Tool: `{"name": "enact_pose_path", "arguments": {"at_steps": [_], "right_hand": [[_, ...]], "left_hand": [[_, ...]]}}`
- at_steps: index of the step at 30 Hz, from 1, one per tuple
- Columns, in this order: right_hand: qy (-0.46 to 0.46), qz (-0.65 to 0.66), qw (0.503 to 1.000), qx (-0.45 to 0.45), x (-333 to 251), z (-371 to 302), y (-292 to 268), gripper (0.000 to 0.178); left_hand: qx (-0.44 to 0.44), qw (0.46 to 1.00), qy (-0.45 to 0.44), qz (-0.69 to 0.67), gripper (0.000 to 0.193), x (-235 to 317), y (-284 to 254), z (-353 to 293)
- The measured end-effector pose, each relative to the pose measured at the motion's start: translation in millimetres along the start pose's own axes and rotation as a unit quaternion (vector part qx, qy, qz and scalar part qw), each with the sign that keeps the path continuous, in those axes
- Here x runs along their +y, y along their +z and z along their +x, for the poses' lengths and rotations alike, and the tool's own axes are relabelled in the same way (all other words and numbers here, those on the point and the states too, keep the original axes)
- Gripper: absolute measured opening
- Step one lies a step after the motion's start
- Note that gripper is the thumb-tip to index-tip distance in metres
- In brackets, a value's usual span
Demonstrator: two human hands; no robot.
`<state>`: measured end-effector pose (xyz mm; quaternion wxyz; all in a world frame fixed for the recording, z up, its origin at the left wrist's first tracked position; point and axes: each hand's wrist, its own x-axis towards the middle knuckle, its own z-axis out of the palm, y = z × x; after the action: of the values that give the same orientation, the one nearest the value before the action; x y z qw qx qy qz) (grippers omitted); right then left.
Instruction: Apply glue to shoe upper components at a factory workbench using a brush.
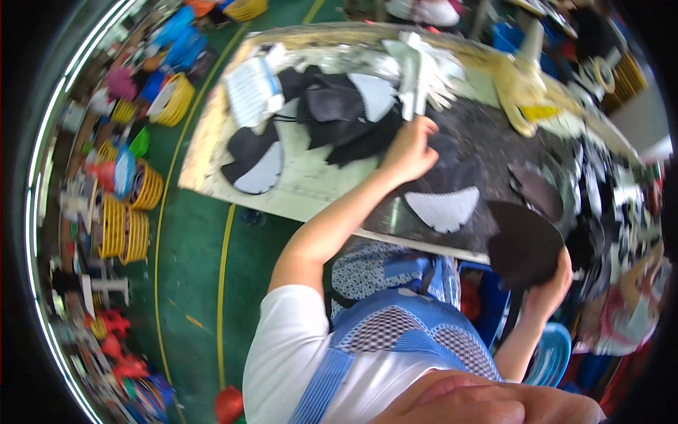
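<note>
My left hand (413, 150) reaches over the table, its fingers closed at the lower end of a long white strip (421, 81); its exact kind is blurred. My right hand (552, 288) grips a dark, curved flat piece (524, 244) by its edge, beyond the table's front right corner. Below my left hand lies a black piece with a pale, notched-edge panel (445, 208). A similar black-and-pale piece (256, 161) lies at the left. Between them is a pile of black pieces (335, 106), one with a pale panel.
The worktable (311, 194) has a worn, pale top with a dark area at right. On it are a white-and-blue packet (253, 92), a yellowish stand (522, 85) and more dark pieces (540, 191). Yellow baskets (127, 226) line the left aisle. A blue basin (549, 357) stands below right.
</note>
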<state>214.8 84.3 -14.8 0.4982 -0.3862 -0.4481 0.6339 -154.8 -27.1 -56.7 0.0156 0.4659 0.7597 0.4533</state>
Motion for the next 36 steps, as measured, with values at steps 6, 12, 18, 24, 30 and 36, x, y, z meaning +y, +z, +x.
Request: {"name": "enact_pose_path", "arguments": {"at_steps": [6,12,18,24,30,36], "right_hand": [[-0.051,-0.013,0.997,0.053,-28,26,-15,0.037],[-0.242,-0.212,0.926,-0.198,-27,-8,118,0.033],[-0.275,-0.209,0.872,-0.348,-26,-47,174,0.029],[-0.289,-0.239,0.849,-0.372,-32,-49,181,0.029],[-0.297,-0.244,0.846,-0.371,-22,-38,174,0.026],[-0.11,-0.116,0.915,-0.371,-11,-29,165,0.024]], "left_hand": [[-0.184,0.98,-0.032,-0.073,0.024,1,-4,1],[-0.186,0.902,0.068,-0.383,0.019,145,-47,-48],[-0.001,0.875,-0.01,-0.483,0.008,142,-46,-68],[0.005,0.852,-0.09,-0.516,0.015,140,-56,-68],[-0.067,0.828,-0.181,-0.526,0.014,131,-57,-60],[-0.057,0.843,-0.153,-0.512,0.011,131,-45,-63]]}}
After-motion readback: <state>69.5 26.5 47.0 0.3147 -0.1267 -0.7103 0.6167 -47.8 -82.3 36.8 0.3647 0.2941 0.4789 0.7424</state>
